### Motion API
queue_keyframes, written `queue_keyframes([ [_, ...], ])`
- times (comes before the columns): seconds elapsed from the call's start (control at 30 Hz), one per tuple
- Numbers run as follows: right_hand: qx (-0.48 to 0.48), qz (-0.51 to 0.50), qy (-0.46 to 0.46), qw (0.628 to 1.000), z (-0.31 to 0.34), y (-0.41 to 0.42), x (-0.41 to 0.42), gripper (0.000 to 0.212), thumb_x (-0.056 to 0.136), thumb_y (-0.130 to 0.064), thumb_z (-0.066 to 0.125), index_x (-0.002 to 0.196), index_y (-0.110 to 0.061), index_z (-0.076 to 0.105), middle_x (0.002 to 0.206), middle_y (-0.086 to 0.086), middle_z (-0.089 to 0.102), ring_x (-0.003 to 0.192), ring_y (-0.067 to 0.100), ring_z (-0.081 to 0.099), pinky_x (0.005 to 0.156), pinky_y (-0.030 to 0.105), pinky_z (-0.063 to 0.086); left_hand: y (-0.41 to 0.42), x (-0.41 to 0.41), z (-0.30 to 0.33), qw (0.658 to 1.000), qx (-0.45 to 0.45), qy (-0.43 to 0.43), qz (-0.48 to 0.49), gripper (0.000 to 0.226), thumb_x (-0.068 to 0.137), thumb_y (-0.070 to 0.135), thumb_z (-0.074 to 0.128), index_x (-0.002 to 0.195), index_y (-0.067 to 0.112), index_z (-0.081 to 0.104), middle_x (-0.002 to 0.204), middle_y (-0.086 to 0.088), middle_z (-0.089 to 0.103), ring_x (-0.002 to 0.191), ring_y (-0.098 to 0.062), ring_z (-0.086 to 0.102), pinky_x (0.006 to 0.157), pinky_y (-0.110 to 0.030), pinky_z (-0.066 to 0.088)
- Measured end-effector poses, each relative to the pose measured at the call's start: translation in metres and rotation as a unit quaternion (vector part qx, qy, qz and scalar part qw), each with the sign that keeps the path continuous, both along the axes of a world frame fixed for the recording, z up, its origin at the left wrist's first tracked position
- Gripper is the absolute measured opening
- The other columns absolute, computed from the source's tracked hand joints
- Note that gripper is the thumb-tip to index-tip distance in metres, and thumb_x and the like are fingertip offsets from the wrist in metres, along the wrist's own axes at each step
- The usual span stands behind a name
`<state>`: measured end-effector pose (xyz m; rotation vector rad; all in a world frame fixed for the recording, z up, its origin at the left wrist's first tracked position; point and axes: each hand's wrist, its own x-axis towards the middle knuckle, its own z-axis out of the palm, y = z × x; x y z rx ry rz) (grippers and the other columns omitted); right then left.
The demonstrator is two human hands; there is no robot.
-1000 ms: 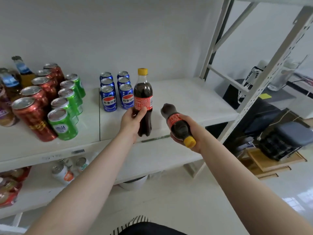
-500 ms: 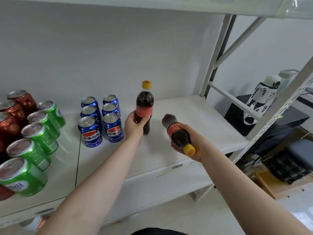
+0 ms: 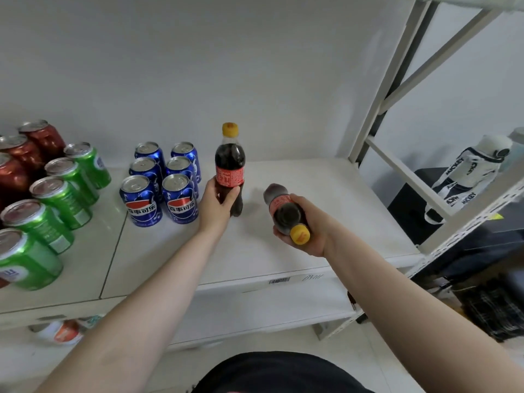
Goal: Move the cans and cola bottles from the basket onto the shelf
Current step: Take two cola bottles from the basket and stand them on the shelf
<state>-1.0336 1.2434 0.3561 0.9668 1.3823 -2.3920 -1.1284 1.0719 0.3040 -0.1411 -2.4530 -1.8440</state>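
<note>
Shelf (image 3: 326, 194) stocking looks well along, judging by what stands on the white board: red cans (image 3: 25, 157) at the far left, green cans (image 3: 56, 199) beside them, then six blue cans (image 3: 161, 185) in two rows, all upright. The basket is out of view, so how much remains in it cannot be told. Just right of the blue cans, the left hand (image 3: 217, 205) is wrapped around the lower half of an upright bottle (image 3: 229, 168), thumb across the front below the label; its base seems to be on or just above the board, though the fingers hide the contact, so the set-down is best judged as nearly done and not yet released. Farther right of the blue cans, the right hand (image 3: 309, 228) is closed around a second bottle (image 3: 285, 211), held on its side above the board with the cap toward the person and the base toward the wall; it has yet to be turned upright and placed. The board to its right is bare, leaving room for it. Both bottles are small, dark with cola, with red labels and yellow caps; the caps look sealed. Lower down, on the shelf beneath, an orange-and-white can (image 3: 63, 333) lies partly hidden.
</note>
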Motion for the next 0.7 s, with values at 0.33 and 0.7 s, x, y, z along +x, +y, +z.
queue_keyframes([
  [0.33, -0.101, 0.077, -0.012, 0.992, 0.0, 0.004, 0.009, 0.058, 0.075, -0.036, 0.076, 0.121, -0.005, 0.059, 0.094, 0.012, 0.071, 0.078, 0.023, 0.07, 0.057, 0.026, 0.056, 0.024, 0.131, 0.037, 0.988, 0.119, -0.055, -0.084, 0.067, 0.076, 0.053, 0.066, 0.136, 0.03, 0.044, 0.129, 0.011, 0.051, 0.118, 0.0, 0.051, 0.099, -0.023, 0.041],
  [0.7, -0.043, 0.204, 0.032, 0.978, 0.008, 0.008, 0.004, 0.062, 0.084, -0.071, 0.046, 0.103, -0.014, 0.063, 0.108, 0.009, 0.073, 0.108, 0.025, 0.065, 0.082, 0.029, 0.05, 0.03, 0.075, 0.074, 0.992, 0.061, 0.11, 0.003, 0.024, 0.079, 0.013, 0.075, 0.1, 0.008, 0.065, 0.094, 0.0, 0.072, 0.089, -0.007, 0.07, 0.084, -0.024, 0.055],
])
